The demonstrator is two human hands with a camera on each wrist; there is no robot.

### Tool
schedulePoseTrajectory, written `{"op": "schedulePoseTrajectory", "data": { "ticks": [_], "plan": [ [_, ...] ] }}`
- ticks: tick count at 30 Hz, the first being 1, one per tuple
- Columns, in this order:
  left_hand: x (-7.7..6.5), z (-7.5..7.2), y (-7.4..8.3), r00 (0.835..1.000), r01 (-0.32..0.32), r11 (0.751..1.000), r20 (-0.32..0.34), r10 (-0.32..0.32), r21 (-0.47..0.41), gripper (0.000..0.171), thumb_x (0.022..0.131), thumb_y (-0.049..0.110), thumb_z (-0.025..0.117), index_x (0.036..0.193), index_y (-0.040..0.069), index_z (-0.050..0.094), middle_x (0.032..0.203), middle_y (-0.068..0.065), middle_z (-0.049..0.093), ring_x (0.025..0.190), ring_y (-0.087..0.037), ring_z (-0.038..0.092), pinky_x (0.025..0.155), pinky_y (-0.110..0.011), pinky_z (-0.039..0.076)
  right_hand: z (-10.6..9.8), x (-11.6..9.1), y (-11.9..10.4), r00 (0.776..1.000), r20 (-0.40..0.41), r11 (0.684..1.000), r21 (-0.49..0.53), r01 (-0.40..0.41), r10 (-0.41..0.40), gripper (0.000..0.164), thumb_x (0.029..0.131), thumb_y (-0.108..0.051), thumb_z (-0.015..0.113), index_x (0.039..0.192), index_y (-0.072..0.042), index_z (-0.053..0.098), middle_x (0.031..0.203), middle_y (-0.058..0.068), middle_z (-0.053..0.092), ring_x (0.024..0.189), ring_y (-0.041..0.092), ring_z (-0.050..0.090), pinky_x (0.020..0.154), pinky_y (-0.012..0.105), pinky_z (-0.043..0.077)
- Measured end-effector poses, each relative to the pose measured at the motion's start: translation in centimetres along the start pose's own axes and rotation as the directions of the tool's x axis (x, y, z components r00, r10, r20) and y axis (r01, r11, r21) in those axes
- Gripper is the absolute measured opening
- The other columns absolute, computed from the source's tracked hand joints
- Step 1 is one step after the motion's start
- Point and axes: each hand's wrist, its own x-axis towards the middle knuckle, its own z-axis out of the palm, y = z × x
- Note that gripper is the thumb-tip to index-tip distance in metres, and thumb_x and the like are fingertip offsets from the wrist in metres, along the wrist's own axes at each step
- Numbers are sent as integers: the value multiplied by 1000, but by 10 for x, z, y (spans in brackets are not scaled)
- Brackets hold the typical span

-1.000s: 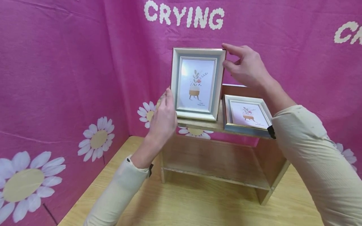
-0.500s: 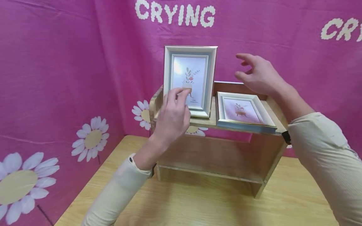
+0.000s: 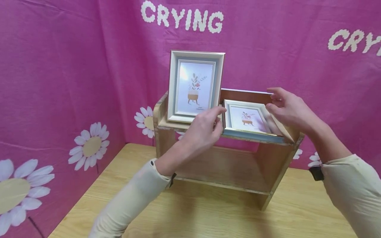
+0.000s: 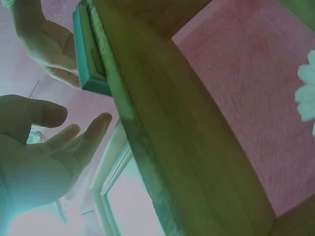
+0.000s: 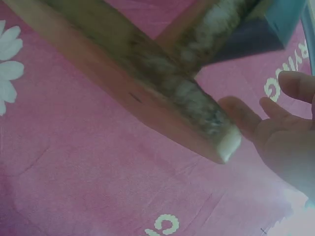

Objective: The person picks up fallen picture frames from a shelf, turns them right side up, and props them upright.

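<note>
A cream-and-blue picture frame (image 3: 194, 89) leans upright on the left part of the shelf top, with a plant print behind its glass. Beside it, a matching frame (image 3: 245, 119) lies face up on the right part, its blue side jutting at the front edge. My left hand (image 3: 203, 127) hovers near the lying frame's left edge with fingers loosely bent; in the left wrist view nothing sits between them. Over that frame's right end hangs my right hand (image 3: 293, 110), thumb and fingers apart. The right wrist view shows this hand (image 5: 290, 132) by the shelf's side panel, holding nothing.
The small wooden shelf (image 3: 218, 165) has raised side panels, a back rail (image 3: 247, 95) and a lower board. It stands on a light wood table (image 3: 143, 205). Pink cloth (image 3: 268, 39) with daisies and lettering hangs behind and at the left.
Both hands have let go of the upright frame, which now stands by itself. The left hand has moved right across its front; the right hand has come down toward the lying frame.
</note>
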Motion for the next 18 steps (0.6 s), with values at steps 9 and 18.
{"op": "schedulePoseTrajectory", "data": {
  "ticks": [9,18],
  "plan": [
    [5,9,6,971,159,987,186,-151,-30,46,99,5,48,144,2,45,100,-7,63,62,-9,47,63,-20,47,16,-21,8,996,92,975,220,-30,10,66,96,-6,48,155,-1,19,158,28,23,143,45,26,116,61,23],
    [12,15,11,965,152,987,206,-160,54,40,102,6,41,141,-4,47,73,-3,49,56,-10,41,53,-20,42,28,-30,21,996,76,928,367,-67,42,76,90,4,45,157,0,11,157,38,11,143,55,18,116,63,20]
  ]
}}
